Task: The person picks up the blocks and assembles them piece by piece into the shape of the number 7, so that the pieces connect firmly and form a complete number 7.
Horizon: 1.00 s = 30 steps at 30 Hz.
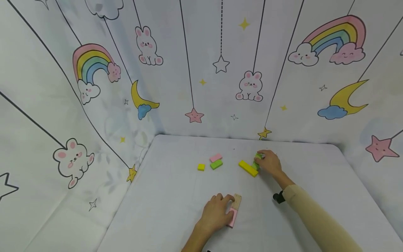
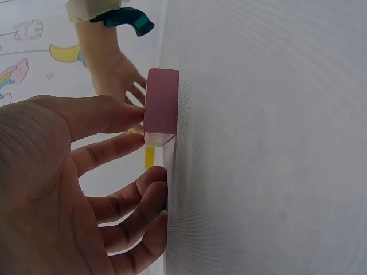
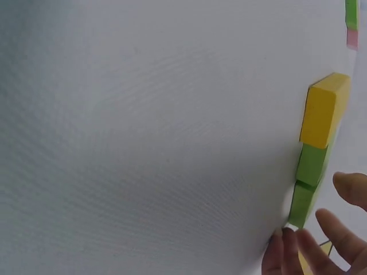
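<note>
My left hand (image 1: 215, 213) is low in the head view, its thumb and index fingertips along one side of two blocks laid end to end. These are a pink block (image 2: 161, 103) and a plain wooden block (image 1: 236, 202). In the left wrist view the other fingers bend loosely beside them. Farther off, my right hand (image 1: 269, 163) is over two green blocks (image 3: 312, 163), partly hiding them in the head view. Its thumb and fingers are spread apart around the far green block (image 3: 301, 205). A long yellow block (image 1: 248, 168) lies at an angle against the green ones.
Left of the yellow block lie a pink block (image 1: 216, 158), a green block (image 1: 216, 164) beside it and a small yellow block (image 1: 201, 167). All are on a white-covered table (image 1: 163, 196). A patterned cloth (image 1: 176, 80) hangs behind and at the sides.
</note>
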Tool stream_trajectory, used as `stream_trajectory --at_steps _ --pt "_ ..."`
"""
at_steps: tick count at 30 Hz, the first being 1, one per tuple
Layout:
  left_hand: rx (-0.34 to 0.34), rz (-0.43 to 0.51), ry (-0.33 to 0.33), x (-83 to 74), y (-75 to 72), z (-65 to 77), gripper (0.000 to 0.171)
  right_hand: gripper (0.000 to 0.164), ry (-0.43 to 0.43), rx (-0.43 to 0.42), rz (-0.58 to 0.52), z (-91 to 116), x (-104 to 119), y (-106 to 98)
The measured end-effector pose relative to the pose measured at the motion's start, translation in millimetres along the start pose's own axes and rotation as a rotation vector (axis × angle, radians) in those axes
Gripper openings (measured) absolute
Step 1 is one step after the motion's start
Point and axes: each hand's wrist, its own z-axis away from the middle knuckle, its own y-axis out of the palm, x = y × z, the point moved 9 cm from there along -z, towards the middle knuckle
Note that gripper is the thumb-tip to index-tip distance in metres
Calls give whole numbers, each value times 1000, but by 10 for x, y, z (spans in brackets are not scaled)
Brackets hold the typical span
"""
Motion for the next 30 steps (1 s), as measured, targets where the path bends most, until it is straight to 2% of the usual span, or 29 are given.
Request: stream_trajectory --at_steps 12,19,26,30 --pt "7 -4 -9 16 20 -4 37 40 30 0 -35 -114 -178 71" --pt "23 0 -14 22 33 3 37 43 71 21 -55 -128 -226 76" --pt "-4 1 9 -5 -1 3 37 44 98 34 -54 -122 -211 41" --pt "10 -2 -7 18 34 -5 38 44 113 32 -49 -109 -218 33"
